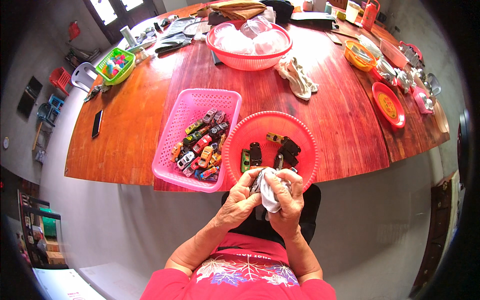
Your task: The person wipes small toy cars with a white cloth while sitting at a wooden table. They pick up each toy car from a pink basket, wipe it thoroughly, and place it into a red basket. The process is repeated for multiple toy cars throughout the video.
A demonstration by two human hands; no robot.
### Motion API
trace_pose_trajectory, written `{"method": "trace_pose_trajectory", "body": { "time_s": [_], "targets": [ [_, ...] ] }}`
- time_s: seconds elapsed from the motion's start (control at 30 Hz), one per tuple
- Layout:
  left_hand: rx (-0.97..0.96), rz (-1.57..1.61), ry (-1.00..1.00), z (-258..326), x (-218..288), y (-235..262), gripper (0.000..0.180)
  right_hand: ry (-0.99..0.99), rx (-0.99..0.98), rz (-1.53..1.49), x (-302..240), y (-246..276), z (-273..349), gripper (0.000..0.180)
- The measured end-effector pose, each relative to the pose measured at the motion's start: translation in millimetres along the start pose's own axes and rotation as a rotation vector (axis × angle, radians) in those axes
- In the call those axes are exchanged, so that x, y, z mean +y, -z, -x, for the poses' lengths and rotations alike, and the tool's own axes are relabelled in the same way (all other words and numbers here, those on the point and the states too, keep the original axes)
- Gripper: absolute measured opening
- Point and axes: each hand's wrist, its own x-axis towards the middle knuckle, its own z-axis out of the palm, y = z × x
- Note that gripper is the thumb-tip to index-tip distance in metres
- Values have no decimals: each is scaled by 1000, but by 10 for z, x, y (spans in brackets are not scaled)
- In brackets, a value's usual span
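Close to my body, both hands meet at the near rim of a red round plastic basket (311, 145). My left hand (236, 204) is closed on a small greyish toy car (256, 184), mostly hidden by fingers and cloth. A crumpled white cloth (270, 194) is pinched in my right hand (291, 206) and pressed against the car. Inside the red basket lie several toy cars, among them a green one (245, 160) and a yellow one (274, 137); some rest upside down. To its left stands a pink rectangular basket (167, 150) with many toy cars (202, 142) heaped inside.
On the wooden table (130, 135) lie a phone (97, 123), a green basket (127, 69) of colourful pieces and a pale cloth (298, 82). Farther back, a red basket (250, 61) holds clear plastic bags. Along the right are a red plate (389, 106) and an orange basket (358, 59).
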Motion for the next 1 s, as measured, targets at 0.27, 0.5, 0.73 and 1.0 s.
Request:
{"method": "trace_pose_trajectory", "body": {
  "time_s": [0.27,0.5,0.73,1.0],
  "targets": [
    [-15,-6,17,25,49,-65,48,-41,16,-15,32,53,-184,46],
    [-21,192,22,25,82,-62,81,240,-223,207,-23,47,-90,46],
    [-11,207,73,73,62,-63,88,261,-244,179,-9,44,1,43],
    [21,223,-71,60,26,-63,48,-8,-63,56,44,-46,-157,44]
  ]
}}
